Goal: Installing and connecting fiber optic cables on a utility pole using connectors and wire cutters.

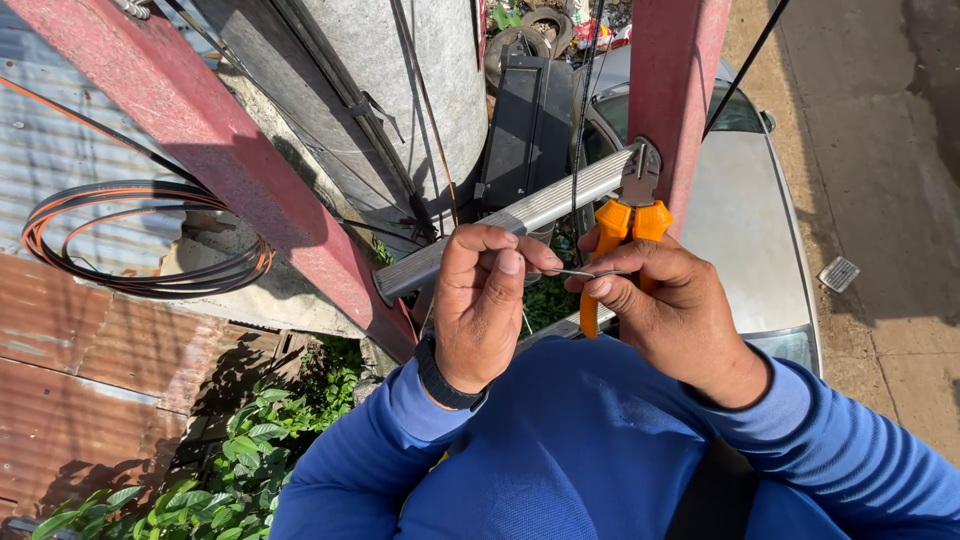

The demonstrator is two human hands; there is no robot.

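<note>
2 hands (pixel 480 300), 1 pair of orange-handled pliers (pixel 628 225), 1 thin wire (pixel 585 272), 1 cable coil (pixel 140 240), 1 car (pixel 740 200).

Showing no labels, signs or screens anywhere in the head view. Possibly showing packaging only at the very top centre: lying there beside an old tyre (pixel 545 22), a small heap of colourful litter (pixel 592 28) in red, white and green, too small and blurred for telling whether any of it is a package.
</note>
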